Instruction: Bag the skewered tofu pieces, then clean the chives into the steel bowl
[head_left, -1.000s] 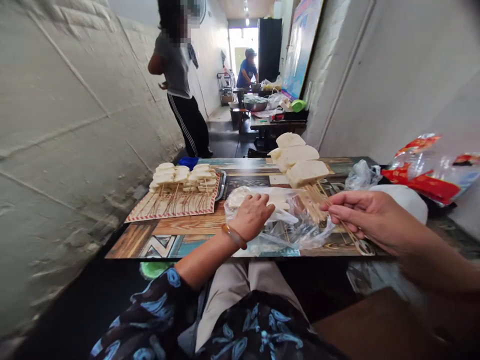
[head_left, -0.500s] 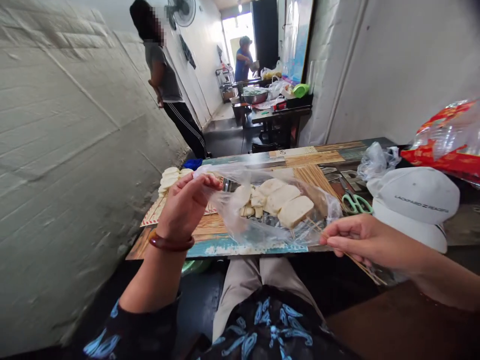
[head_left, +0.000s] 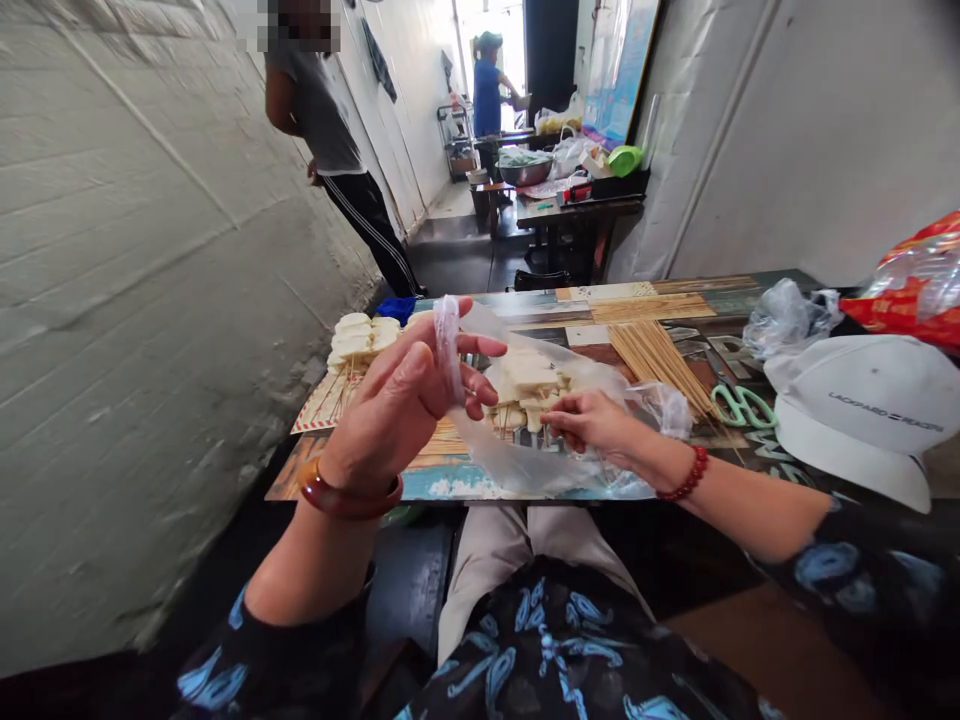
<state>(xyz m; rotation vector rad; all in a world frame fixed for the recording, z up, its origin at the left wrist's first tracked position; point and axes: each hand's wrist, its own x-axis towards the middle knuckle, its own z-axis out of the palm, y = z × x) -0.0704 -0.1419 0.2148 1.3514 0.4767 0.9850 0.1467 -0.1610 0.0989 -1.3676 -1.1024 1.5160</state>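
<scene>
While the bag handle (head_left: 448,350) is looped over the left hand (head_left: 427,390), skewered white slices (head_left: 531,372) are met by the right hand (head_left: 596,425)
Left fingers are spread apart; right fingertips are gathered by the slices, though whether any of their sticks (head_left: 504,412) are pinched cannot be told; the slices, mid-frame in the thin, limp plastic bag (head_left: 517,475), are judged light, soft and easily torn, best gripped by the sticks; at upper middle, greenish contents (head_left: 523,157) are held in a metal bowl (head_left: 525,177)
</scene>
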